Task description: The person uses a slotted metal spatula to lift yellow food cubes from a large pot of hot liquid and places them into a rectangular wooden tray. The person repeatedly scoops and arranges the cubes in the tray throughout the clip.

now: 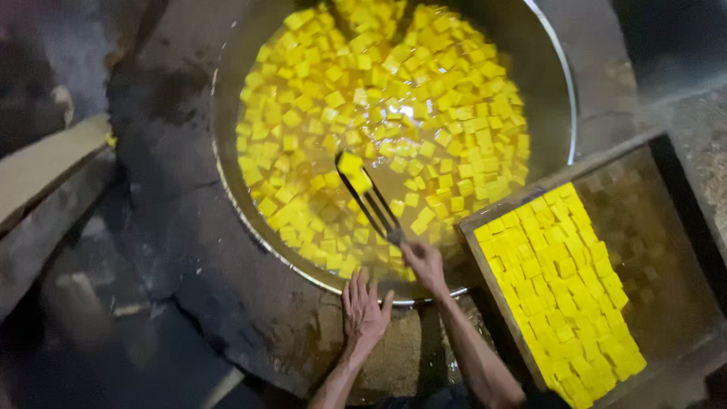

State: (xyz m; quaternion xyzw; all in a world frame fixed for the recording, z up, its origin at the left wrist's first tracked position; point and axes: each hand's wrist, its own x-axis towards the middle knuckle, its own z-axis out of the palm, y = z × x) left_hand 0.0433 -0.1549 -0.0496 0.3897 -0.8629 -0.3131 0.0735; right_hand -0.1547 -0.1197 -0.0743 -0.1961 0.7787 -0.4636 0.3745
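Note:
A big round metal pan (227, 174) holds yellow liquid with several yellow cubes (394, 98) floating in it. My right hand (424, 263) grips a long dark fork-like tool (371, 198) by its handle at the pan's near rim. The tool's tip lifts one yellow cube (350, 163) above the liquid. My left hand (363, 310) rests flat, fingers spread, on the rough surface just outside the pan's near rim and holds nothing.
A wooden tray (666, 250) at the right holds neat rows of yellow cubes (556, 280) along its left part. The pan sits in a dark, rough stone or clay surround (174, 250). Pale wooden planks (45, 163) lie at the far left.

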